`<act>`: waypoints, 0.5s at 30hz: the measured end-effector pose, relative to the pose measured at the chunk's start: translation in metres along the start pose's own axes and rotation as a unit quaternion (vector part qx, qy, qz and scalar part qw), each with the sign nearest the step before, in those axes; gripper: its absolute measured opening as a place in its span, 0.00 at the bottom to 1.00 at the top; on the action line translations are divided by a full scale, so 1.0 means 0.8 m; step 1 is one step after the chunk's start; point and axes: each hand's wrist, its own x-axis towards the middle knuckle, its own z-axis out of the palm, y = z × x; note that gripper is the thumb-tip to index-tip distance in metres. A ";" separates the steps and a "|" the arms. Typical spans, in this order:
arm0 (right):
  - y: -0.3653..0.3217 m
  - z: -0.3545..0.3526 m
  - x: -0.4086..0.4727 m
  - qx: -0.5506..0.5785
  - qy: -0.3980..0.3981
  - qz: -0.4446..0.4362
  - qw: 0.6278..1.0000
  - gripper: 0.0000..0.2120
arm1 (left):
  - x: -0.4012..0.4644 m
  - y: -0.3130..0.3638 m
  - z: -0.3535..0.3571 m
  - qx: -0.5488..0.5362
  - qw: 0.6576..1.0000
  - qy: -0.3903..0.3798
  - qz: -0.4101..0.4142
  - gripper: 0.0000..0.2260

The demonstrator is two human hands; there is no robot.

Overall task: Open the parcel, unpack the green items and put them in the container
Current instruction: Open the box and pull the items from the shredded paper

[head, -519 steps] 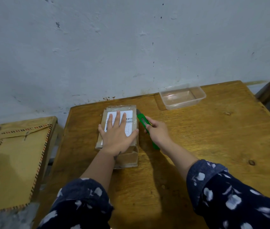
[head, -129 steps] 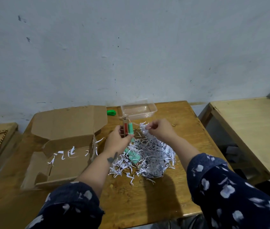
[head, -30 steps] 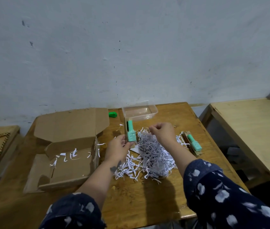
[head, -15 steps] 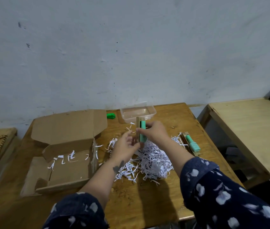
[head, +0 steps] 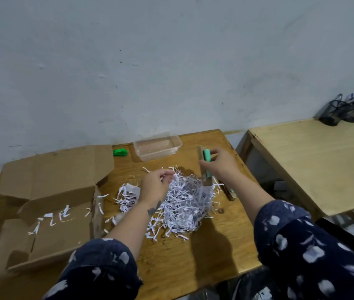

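Observation:
My right hand (head: pixel 221 165) grips a mint-green item (head: pixel 206 155) in its clear brown-edged pack, held above the table to the right of the clear plastic container (head: pixel 157 146). My left hand (head: pixel 157 185) lies on the heap of shredded white paper (head: pixel 178 204), fingers curled among the strips. A second packed green item (head: pixel 229 192) lies on the table under my right forearm, mostly hidden. The opened cardboard parcel (head: pixel 52 202) sits at the left with its lid flap back and a few paper strips inside.
A green box cutter (head: pixel 120 152) lies by the wall, left of the container. The wooden table (head: pixel 171 252) ends close on the right; a second, paler table (head: pixel 312 161) stands beyond a gap, carrying dark pen holders (head: pixel 342 110).
The green item passed from my left hand to my right, which has carried it rightward beside the container. My left hand dropped onto the shredded paper.

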 end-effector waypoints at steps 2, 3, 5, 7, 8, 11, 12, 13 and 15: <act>0.020 -0.019 0.011 -0.040 0.036 0.020 0.998 0.23 | -0.004 -0.003 0.007 0.123 0.991 -0.041 0.040 0.10; 0.030 -0.026 0.016 -0.065 0.051 0.031 0.996 0.23 | -0.006 -0.004 0.010 0.189 0.979 -0.050 0.063 0.10; 0.052 -0.037 0.024 -0.110 0.073 0.060 0.989 0.22 | -0.007 -0.005 0.017 0.260 0.959 -0.025 0.105 0.08; 0.074 -0.042 0.032 -0.144 0.075 0.090 0.983 0.21 | -0.006 -0.005 0.024 0.276 0.951 0.006 0.138 0.08; 0.083 -0.042 0.035 -0.153 0.072 0.106 0.980 0.20 | -0.004 -0.007 0.028 0.284 0.948 -0.002 0.143 0.11; 0.102 -0.035 0.044 -0.187 0.063 0.144 0.970 0.19 | 0.003 -0.015 0.039 0.317 0.938 -0.090 0.106 0.20; 0.106 -0.031 0.047 -0.193 0.062 0.149 0.968 0.19 | 0.003 -0.018 0.042 0.326 0.934 -0.115 0.090 0.21; 0.108 -0.028 0.050 -0.188 0.058 0.153 0.968 0.18 | 0.002 -0.021 0.045 0.333 0.931 -0.129 0.082 0.21; 0.106 -0.025 0.052 -0.164 0.040 0.161 0.972 0.18 | -0.001 -0.027 0.048 0.346 0.924 -0.138 0.083 0.19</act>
